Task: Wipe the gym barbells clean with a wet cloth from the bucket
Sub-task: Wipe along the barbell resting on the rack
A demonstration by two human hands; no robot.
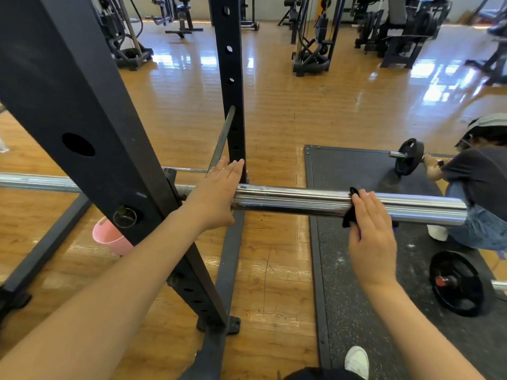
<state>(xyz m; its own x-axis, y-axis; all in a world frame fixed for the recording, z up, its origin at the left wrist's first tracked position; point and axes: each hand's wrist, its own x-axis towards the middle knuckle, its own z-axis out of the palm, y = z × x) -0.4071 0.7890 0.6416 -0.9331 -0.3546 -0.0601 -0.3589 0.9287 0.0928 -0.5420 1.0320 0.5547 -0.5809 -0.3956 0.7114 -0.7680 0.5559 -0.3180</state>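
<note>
A chrome barbell [296, 201] lies across the black squat rack, its thick sleeve reaching out to the right. My left hand [219, 193] rests flat with straight fingers on the inner end of the sleeve, next to the rack's far upright. My right hand [370, 229] presses a dark cloth [349, 215] over the middle of the sleeve; the cloth hangs out from under my fingers on the left. A pink bucket [109, 237] stands on the floor behind the near upright, partly hidden by it.
The rack's near upright [82, 119] and its base rails stand between me and the bucket. A black rubber mat [370, 270] lies under the sleeve. At the right a crouching person [477, 185] handles another barbell with black plates [408, 157]. A third plate [458, 283] lies nearer.
</note>
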